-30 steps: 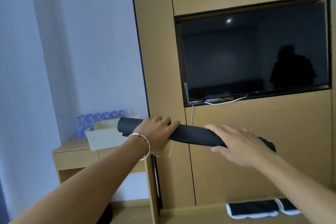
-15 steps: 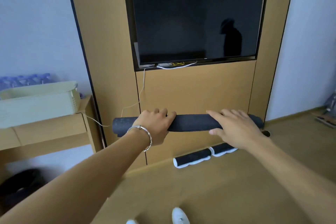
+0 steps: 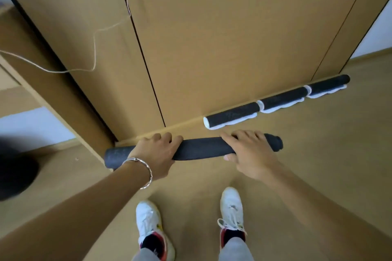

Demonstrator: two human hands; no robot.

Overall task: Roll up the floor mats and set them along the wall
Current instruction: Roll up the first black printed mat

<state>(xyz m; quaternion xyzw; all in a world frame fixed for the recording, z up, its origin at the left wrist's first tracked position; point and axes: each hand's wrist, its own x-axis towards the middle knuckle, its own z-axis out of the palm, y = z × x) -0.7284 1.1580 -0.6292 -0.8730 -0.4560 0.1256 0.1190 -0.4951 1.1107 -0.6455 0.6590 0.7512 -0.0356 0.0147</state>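
Dark rolled mat [image 3: 201, 148]: a tight charcoal tube with a matte, grainy surface. Its outer edge seam runs along the underside and its right end is slightly uneven. It is held crosswise, low, near the foot of the wood wall panel [image 3: 233, 38]; floor contact can't be told. Left hand [image 3: 157, 152], wearing a bracelet [image 3: 142, 171], has fingers curled over the roll near its left end. Right hand [image 3: 250, 152] grips near the right end, fingers on top, thumb beneath. Three other rolls [image 3: 282, 99], dark with white edges, lie end to end against the wall, to the right.
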